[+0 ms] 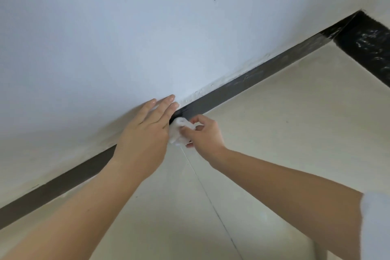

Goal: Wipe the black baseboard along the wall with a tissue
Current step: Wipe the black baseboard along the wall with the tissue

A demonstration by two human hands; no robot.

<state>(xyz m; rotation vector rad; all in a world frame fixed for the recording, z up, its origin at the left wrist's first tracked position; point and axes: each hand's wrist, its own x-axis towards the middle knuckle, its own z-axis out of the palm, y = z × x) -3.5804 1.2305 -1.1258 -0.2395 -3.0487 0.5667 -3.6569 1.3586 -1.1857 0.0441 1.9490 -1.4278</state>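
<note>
A black baseboard (236, 86) runs diagonally from lower left to upper right, where the white wall meets the pale tiled floor. My right hand (203, 134) grips a crumpled white tissue (179, 131) and holds it against the baseboard near the frame's middle. My left hand (145, 133) lies flat with straight fingers on the wall, just left of the tissue, and covers part of the baseboard behind it.
The white wall (147, 38) fills the upper left. Cream floor tiles (285, 133) with a thin grout line spread to the lower right. A glossy black marbled strip (367, 42) crosses the floor at the far right corner.
</note>
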